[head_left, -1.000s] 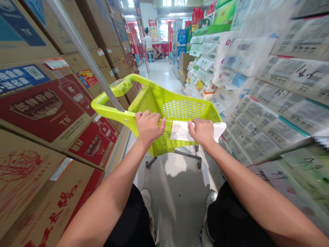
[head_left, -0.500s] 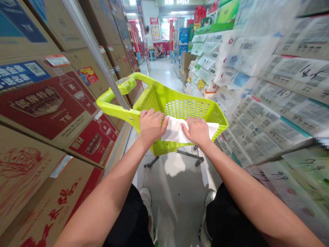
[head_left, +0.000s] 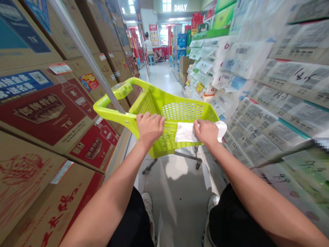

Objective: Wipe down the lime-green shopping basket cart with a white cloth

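A small lime-green shopping cart stands sideways in front of me, its perforated basket at the right and its looped handle at the left. My left hand is closed over the near rim of the basket, close to the handle. Farther right along that rim, my right hand presses a white cloth against the plastic, fingers curled over the top. The cloth drapes down the outside of the basket and sticks out past the hand. A grey metal pole rises from the handle end.
Stacked cardboard cartons line the left side. On the right, packs of paper tissue with handwritten prices are piled high. A person is down the aisle near a blue stool. Cart wheels rest on the tiled floor.
My right hand has slid right along the rim with the cloth, away from my left hand. The left hand stays on the rim, no longer touching the cloth. The view has tilted up slightly.
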`<action>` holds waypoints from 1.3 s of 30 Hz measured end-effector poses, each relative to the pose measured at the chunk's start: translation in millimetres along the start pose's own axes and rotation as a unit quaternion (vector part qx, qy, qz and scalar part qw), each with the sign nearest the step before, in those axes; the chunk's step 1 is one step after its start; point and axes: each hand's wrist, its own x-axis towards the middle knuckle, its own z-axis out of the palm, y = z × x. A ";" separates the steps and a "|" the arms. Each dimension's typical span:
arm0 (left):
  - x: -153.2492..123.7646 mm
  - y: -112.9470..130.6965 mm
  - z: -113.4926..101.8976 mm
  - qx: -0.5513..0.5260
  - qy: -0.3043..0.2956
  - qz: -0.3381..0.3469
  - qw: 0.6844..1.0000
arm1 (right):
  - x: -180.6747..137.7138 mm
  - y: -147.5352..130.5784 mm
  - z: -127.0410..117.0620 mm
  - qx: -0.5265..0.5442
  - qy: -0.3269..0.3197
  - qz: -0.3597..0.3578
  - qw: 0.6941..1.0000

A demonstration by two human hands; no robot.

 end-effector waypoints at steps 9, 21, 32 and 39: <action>-7.1 36.6 -12.2 -0.030 -0.008 0.077 0.997 | 4.6 -78.4 -13.5 0.090 0.029 -0.083 0.992; 3.5 -0.7 3.5 -0.022 0.001 0.020 1.000 | 1.3 38.6 3.0 -0.017 -0.022 -0.037 0.999; -1.0 20.6 3.1 -0.010 0.028 -0.001 1.000 | -2.2 -52.6 -3.8 0.066 0.038 -0.080 0.994; -2.2 13.8 2.8 -0.016 0.032 0.003 0.999 | 3.8 -86.2 -13.0 0.078 0.001 -0.152 0.985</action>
